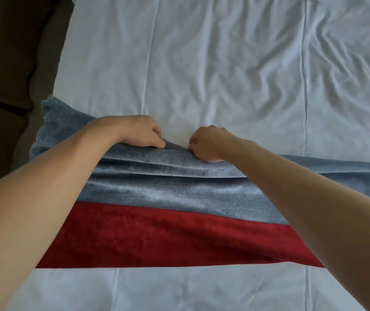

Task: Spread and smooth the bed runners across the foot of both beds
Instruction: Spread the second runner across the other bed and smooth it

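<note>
A bed runner of grey-blue velvet with a red band along its near side lies across the white bed sheet. Its far edge is bunched into long folds. My left hand pinches that far edge between thumb and fingers. My right hand, a short way to the right, grips the same edge with curled fingers. The runner's left end hangs over the bed's left side; its right end runs out of view.
The sheet beyond the runner is creased, most at the right. A dark brown floor and furniture lie past the bed's left edge. A strip of white sheet shows in front of the red band.
</note>
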{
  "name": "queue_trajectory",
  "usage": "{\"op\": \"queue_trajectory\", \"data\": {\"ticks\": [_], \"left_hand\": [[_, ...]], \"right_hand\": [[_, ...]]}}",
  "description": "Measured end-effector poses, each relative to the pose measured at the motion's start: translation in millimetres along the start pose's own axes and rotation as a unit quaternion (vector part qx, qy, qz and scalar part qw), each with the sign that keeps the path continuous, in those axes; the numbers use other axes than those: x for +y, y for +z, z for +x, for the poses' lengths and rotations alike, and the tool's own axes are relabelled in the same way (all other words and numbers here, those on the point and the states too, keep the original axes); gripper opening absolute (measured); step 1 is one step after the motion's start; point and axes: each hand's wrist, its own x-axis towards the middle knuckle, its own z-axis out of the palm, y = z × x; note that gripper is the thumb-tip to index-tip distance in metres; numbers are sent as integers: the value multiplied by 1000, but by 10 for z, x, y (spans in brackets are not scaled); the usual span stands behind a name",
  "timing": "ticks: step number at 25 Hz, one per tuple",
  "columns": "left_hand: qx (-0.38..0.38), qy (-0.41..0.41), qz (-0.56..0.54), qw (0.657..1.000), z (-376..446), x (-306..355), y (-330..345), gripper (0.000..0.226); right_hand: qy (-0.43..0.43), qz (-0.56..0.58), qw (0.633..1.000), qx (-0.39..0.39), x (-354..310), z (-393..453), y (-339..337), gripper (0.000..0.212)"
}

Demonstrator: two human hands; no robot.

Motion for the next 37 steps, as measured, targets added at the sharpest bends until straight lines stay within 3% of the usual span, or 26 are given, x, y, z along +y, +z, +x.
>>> {"op": "queue_trajectory", "data": {"ticks": [6,10,13,16,20,24,30,34,37], "left_hand": [[91,31,22,995,27,78,-51,13],[169,25,-94,981,109,146,-77,29],[242,51,-32,968,210,158,-94,25],[315,87,6,945,298,140,-73,22],[304,130,87,939,362,84,-7,14],[360,135,161,909,385,42,-10,14],[457,72,172,870,519,236,-6,16],[412,70,168,893,622,412,32,16],[417,82,213,880,690,492,64,18]], "right_hand": [[5,66,991,-116,20,31,-226,24],[10,96,994,-60,149,60,-281,17],[-11,44,999,-7,237,94,-307,15],[13,90,995,48,323,118,-332,20],[19,149,988,15,428,45,-387,11],[20,14,1000,1,493,-87,-359,19],[89,-122,962,227,715,72,-636,14],[70,-88,982,150,973,-65,-550,14],[96,-64,982,147,1288,-256,-437,13]]}}
